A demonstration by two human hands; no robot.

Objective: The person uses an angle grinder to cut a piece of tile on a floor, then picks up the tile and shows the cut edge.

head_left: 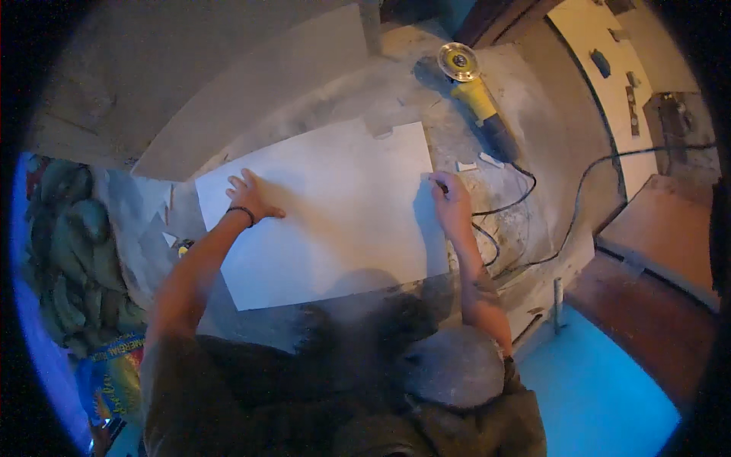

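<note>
A large white tile-like panel (pixel 343 206) lies flat in front of me, with a small notch cut into its far edge. My left hand (pixel 255 199) rests on its left part, fingers spread and a dark band round the wrist. At the panel's right edge, my right hand (pixel 454 204) is closed with the fingertips pinching a small dark object (pixel 442 186). Most of that object is hidden by the fingers, so its kind is unclear. Beyond the right hand lies a yellow and black angle grinder (pixel 480 99), its disc facing up.
The grinder's black cord (pixel 582 186) loops across the dusty surface to the right. Small white offcuts (pixel 491 160) lie near the grinder. A pale board (pixel 259 84) borders the far left side. Dark green sacking (pixel 72 236) is heaped at left, above a printed bag (pixel 114 381).
</note>
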